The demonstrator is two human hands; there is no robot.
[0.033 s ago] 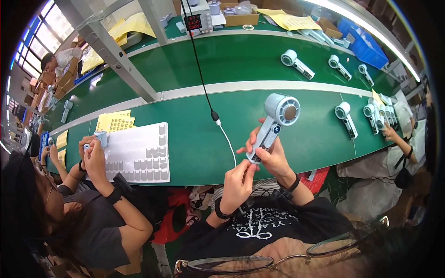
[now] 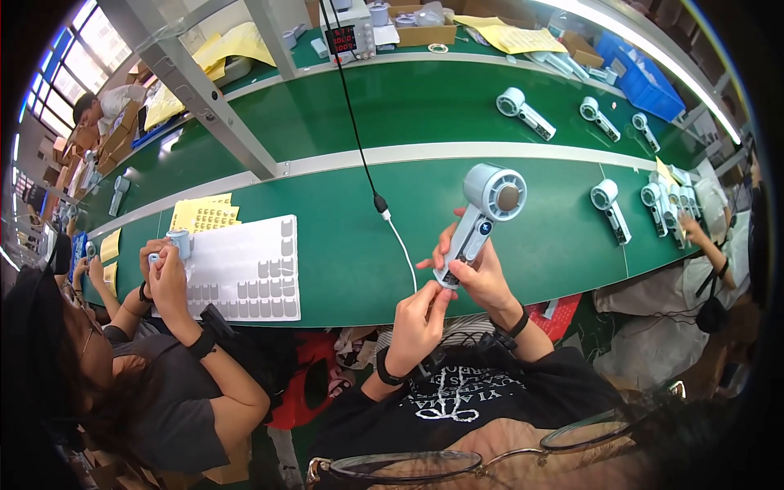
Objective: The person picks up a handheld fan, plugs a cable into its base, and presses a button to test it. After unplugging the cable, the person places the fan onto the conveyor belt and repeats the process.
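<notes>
A workshop surrounds you, its windows [image 2: 82, 57] at the upper left of the frame; a green bench [image 2: 351, 278] curves across the middle, edged by a pale rail [image 2: 490, 153]. The pale blue handheld fan [image 2: 494, 196] is right of centre, lifted in front of you; your right grip [image 2: 490, 282] is closed around its lower handle, head tilted up and away, probably so the bottom end sits within reach of the other hand. Your left grip [image 2: 418, 322] is pinched tight at that bottom end, seemingly on the white cable [image 2: 398, 241]; you cannot tell from here whether its plug is seated. The cable hangs from a black connector [image 2: 379, 203], apparently fed from overhead so it reaches your hands easily; a lone fan [image 2: 611, 211] lies toward the right, apart from the clustered fans [image 2: 663, 204] nearer the edge; at left, a co-worker's hands [image 2: 169, 278] are over a sticker sheet [image 2: 233, 253], presumably laid close for easy picking.
</notes>
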